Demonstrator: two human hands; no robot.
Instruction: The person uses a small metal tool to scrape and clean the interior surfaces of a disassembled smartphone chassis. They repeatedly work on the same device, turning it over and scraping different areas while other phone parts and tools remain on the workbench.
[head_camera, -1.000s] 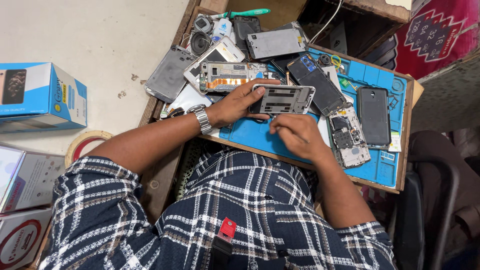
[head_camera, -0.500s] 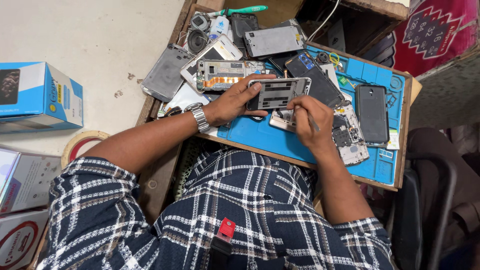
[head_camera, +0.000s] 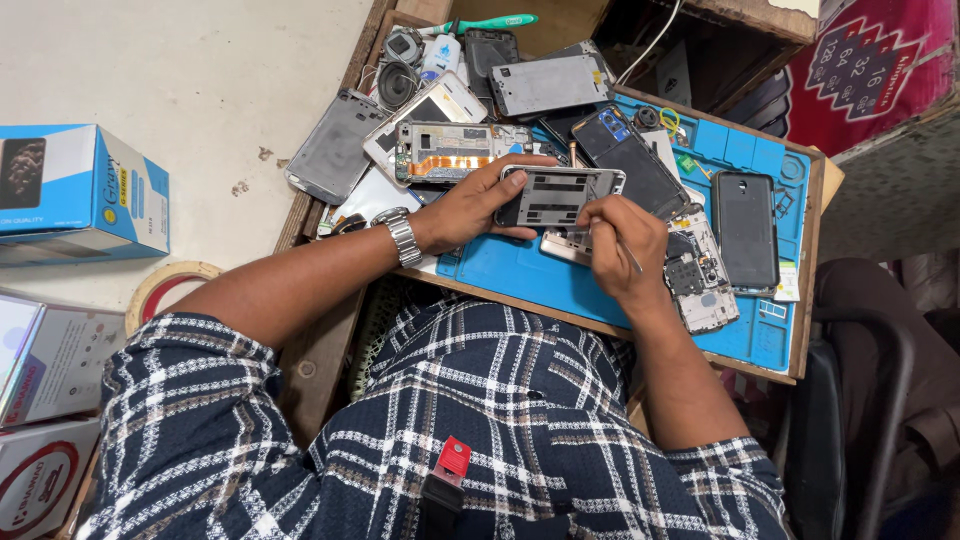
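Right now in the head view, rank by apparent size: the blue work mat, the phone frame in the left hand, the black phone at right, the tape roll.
1. blue work mat
2. phone frame
3. black phone, nearly alike
4. tape roll, partly hidden, unsure

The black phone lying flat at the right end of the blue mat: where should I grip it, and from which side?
Judging by its pose, take the black phone across its two long edges, coming from above. It lies flat on the blue mat, long axis running away from the person, its right edge free; a circuit board crowds the lower left.
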